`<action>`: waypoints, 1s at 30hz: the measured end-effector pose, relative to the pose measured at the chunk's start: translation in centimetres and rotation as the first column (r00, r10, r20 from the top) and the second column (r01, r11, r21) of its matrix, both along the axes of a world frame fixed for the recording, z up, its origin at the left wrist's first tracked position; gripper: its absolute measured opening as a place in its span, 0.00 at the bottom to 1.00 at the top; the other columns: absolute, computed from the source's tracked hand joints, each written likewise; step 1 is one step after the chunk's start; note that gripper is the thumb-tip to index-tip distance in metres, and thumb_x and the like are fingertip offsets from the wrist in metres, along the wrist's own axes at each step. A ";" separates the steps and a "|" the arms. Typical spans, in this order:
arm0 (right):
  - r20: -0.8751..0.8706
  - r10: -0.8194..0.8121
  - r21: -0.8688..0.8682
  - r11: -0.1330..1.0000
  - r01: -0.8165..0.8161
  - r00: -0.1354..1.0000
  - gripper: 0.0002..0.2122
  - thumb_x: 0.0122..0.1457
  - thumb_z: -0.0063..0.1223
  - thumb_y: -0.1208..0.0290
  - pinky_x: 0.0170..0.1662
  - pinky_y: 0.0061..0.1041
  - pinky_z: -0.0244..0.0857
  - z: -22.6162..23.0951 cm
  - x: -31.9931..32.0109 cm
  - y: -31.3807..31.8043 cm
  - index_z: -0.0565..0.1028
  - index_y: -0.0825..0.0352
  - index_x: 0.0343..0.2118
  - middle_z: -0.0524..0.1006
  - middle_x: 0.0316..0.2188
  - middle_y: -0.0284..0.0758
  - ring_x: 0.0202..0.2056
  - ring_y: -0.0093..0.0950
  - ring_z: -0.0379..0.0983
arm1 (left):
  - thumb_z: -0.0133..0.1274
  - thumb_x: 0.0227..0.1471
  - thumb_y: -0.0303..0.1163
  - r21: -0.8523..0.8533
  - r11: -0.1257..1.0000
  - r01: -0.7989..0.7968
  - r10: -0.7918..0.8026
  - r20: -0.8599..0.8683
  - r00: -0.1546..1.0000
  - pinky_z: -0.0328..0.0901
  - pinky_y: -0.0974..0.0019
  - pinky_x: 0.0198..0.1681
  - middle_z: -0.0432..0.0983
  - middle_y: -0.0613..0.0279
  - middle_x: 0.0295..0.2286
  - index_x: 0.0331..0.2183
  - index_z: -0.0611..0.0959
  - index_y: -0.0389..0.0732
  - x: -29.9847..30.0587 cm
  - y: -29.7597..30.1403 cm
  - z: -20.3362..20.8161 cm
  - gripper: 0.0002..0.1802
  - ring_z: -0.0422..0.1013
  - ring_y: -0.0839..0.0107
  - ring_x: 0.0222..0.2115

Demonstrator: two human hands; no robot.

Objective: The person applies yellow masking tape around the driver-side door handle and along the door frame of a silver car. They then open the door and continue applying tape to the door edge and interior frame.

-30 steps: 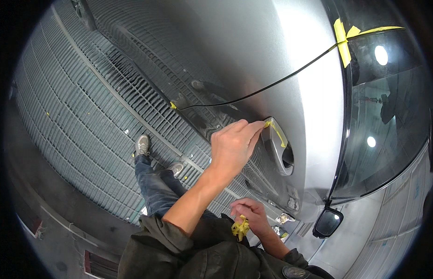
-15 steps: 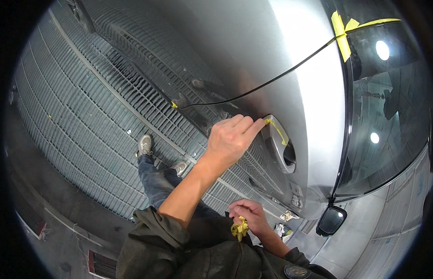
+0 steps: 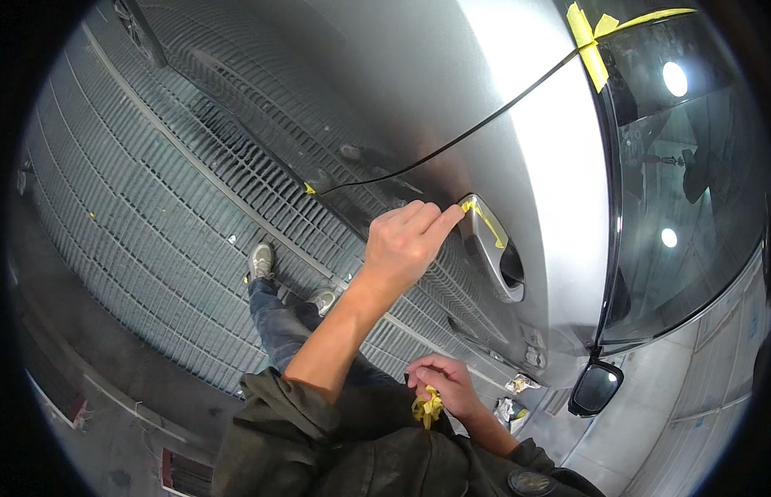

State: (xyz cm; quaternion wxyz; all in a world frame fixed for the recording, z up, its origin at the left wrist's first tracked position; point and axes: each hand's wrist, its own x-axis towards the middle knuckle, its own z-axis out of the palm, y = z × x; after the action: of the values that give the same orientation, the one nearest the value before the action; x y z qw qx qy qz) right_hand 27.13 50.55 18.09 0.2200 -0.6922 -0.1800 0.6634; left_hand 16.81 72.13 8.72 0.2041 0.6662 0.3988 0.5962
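My left hand is closed in a pinch at the upper end of the silver door handle. Its fingertips grip one end of a thin strip of yellow masking tape that runs along the handle. Close to my body, my right hand is curled around a crumpled wad of yellow masking tape, part of which hangs below the fingers. The handle sits on a silver car door, beside a dark recess.
More yellow tape crosses the top of the door seam at the window. A side mirror juts out at lower right. Slatted metal grating forms the floor. Crumpled wrappings lie near the car's front.
The view has shifted slightly, moving the car and handle up and left in the picture. My left hand stays pinched at the handle's end; my right hand still holds the wad.
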 end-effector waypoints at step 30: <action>-0.044 0.000 0.033 0.999 0.002 0.999 0.08 0.66 0.49 0.76 0.31 0.15 0.64 0.2 -1.1 -0.6 0.77 0.73 0.43 0.79 0.31 0.33 0.28 0.16 0.71 | 0.64 0.41 0.23 0.152 0.988 0.011 0.018 -0.189 0.982 0.64 0.71 0.17 0.63 0.69 0.17 0.32 0.82 0.42 -0.5 0.5 0.6 0.12 0.66 0.74 0.17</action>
State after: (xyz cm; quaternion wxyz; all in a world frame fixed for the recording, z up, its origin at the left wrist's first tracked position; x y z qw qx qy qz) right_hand 26.06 49.93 18.32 0.2356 -0.6736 -0.1857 0.6755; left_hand 16.27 72.64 9.30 0.1125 0.7329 0.3711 0.5591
